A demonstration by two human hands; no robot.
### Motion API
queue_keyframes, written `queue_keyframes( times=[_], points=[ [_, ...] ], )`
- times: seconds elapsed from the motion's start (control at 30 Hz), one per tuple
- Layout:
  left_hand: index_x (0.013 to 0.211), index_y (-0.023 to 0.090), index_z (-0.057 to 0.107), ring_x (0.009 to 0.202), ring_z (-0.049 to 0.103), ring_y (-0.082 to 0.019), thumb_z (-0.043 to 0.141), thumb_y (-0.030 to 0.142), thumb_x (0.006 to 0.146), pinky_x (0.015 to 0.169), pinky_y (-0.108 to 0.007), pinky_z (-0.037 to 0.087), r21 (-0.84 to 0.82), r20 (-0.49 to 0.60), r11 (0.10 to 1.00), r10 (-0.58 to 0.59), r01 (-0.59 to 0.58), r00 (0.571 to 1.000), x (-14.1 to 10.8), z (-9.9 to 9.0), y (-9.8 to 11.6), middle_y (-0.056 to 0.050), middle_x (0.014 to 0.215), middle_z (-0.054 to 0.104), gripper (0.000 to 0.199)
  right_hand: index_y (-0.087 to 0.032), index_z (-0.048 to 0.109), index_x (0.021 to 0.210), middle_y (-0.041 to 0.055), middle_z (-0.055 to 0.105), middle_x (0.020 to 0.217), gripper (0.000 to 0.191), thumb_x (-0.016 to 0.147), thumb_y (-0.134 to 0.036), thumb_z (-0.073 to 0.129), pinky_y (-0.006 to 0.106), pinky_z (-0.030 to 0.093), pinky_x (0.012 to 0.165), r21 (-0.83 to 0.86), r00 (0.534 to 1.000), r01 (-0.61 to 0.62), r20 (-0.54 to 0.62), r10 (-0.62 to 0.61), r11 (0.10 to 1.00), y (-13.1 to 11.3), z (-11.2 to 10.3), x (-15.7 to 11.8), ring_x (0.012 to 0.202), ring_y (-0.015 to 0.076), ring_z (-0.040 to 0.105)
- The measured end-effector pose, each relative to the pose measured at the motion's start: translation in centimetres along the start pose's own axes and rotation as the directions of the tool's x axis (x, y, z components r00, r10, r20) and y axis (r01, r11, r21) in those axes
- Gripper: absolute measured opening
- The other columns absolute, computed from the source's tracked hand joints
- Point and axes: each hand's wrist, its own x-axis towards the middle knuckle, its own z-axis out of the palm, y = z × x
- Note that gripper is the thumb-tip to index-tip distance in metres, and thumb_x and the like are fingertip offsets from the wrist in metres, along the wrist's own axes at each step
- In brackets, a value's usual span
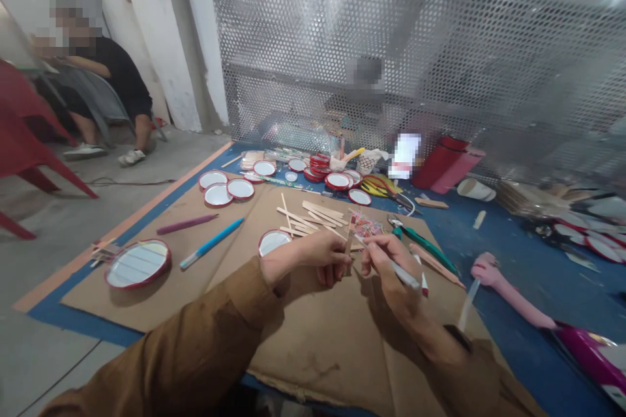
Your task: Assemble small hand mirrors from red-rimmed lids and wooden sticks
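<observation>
My left hand [325, 257] is closed around a small wooden craft stick [350, 240] held upright above the cardboard. Close beside it, my right hand [394, 267] grips a white pen [403, 275], its tip pointing at the stick. Whether the tip touches the wood I cannot tell. Just behind both hands lie loose craft sticks [313, 215] and a pile of thin coloured strands [366, 224]. A round red-rimmed lid [274, 242] is partly covered by my left wrist. Green-handled pliers [430, 251] rest to the right of my right hand.
Cardboard [313, 345] covers the blue table [440, 215]. Left lie a stick-covered red-rimmed disc [138, 265], a purple pen [188, 224] and a blue pen [212, 244]. A pink-and-purple glue gun [513, 293] is at right. A perforated metal screen [411, 39] stands behind; a person [112, 71] sits left.
</observation>
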Motion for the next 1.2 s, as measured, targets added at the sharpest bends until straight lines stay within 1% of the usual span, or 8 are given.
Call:
queue_keyframes(
  times=[0.13,0.23,0.43,0.53,0.67,0.87,1.03,1.2],
  points=[
    [0.075,0.015,0.057,0.042,0.058,-0.010,0.046,0.024,0.093,0.045,-0.020,0.047,0.006,-0.002,1.000,0.028,-0.028,1.000,0.1,-0.1,-0.3,0.002,0.054,0.061,0.023,-0.021,0.059,0.089,-0.0032,0.059,0.061,0.021,0.092,-0.040,0.051,0.026,0.044,0.054,-0.077,0.999,0.041,0.024,-0.039,0.996,0.4,-0.3,0.0,0.055,0.0139,0.057],
    [0.073,0.014,0.058,0.041,0.059,-0.009,0.046,0.028,0.094,0.044,-0.018,0.045,0.021,0.012,0.999,0.045,-0.045,0.999,0.1,-0.2,-0.3,0.002,0.054,0.062,0.027,-0.021,0.059,0.089,-0.0033,0.060,0.063,0.021,0.093,-0.040,0.050,0.025,0.045,0.055,-0.087,0.999,0.028,0.044,-0.024,0.996,0.5,-0.4,0.0,0.056,0.0136,0.058],
    [0.072,0.014,0.057,0.041,0.059,-0.010,0.050,0.031,0.092,0.044,-0.019,0.046,0.008,0.002,0.999,0.039,-0.039,0.999,-0.1,-0.1,-0.1,0.002,0.055,0.061,0.027,-0.021,0.059,0.090,-0.0028,0.060,0.063,0.022,0.093,-0.041,0.050,0.025,0.045,0.055,-0.109,0.998,0.051,0.039,-0.047,0.993,0.5,-0.4,0.1,0.056,0.0139,0.058],
    [0.072,0.014,0.058,0.042,0.060,-0.011,0.051,0.029,0.091,0.045,-0.021,0.047,0.003,0.000,1.000,0.023,-0.023,1.000,-0.1,-0.1,0.0,0.001,0.056,0.062,0.026,-0.021,0.059,0.091,-0.0024,0.060,0.064,0.023,0.093,-0.041,0.049,0.026,0.045,0.055,-0.087,0.998,0.023,0.056,-0.018,0.996,0.6,-0.4,0.1,0.057,0.0142,0.057],
    [0.072,0.014,0.057,0.041,0.058,-0.011,0.046,0.022,0.092,0.044,-0.021,0.047,0.024,-0.008,1.000,0.011,-0.011,1.000,0.0,-0.1,0.0,0.001,0.056,0.061,0.025,-0.021,0.059,0.092,-0.0030,0.059,0.064,0.022,0.093,-0.040,0.050,0.026,0.045,0.056,-0.062,0.998,0.022,0.061,-0.018,0.998,0.5,-0.4,0.1,0.057,0.0137,0.058],
    [0.075,0.014,0.057,0.040,0.058,-0.011,0.048,0.027,0.091,0.045,-0.022,0.048,0.030,-0.016,0.999,0.012,-0.012,1.000,-0.1,0.0,0.0,0.001,0.056,0.061,0.022,-0.022,0.059,0.092,-0.0039,0.059,0.065,0.019,0.093,-0.038,0.051,0.024,0.045,0.057,-0.051,0.996,0.037,0.086,-0.033,0.998,0.7,-0.5,0.2,0.058,0.0127,0.058],
    [0.078,0.014,0.056,0.043,0.058,-0.010,0.046,0.024,0.091,0.047,-0.022,0.048,0.031,-0.012,1.000,-0.001,0.001,1.000,-0.5,0.1,0.5,0.002,0.058,0.060,0.020,-0.022,0.058,0.093,-0.0041,0.059,0.065,0.018,0.094,-0.038,0.051,0.024,0.045,0.056,-0.033,0.996,0.027,0.084,-0.024,0.999,0.9,-0.5,0.1,0.056,0.0123,0.058],
    [0.070,0.013,0.055,0.042,0.058,-0.011,0.043,0.018,0.091,0.048,-0.024,0.049,0.056,-0.018,0.998,-0.024,0.025,1.000,-0.6,0.2,0.9,0.001,0.058,0.060,0.025,-0.022,0.058,0.092,-0.0041,0.058,0.063,0.019,0.094,-0.039,0.051,0.024,0.045,0.054,-0.035,0.996,0.021,0.090,-0.018,0.999,0.6,-0.5,0.1,0.055,0.0123,0.058]
  ],
)
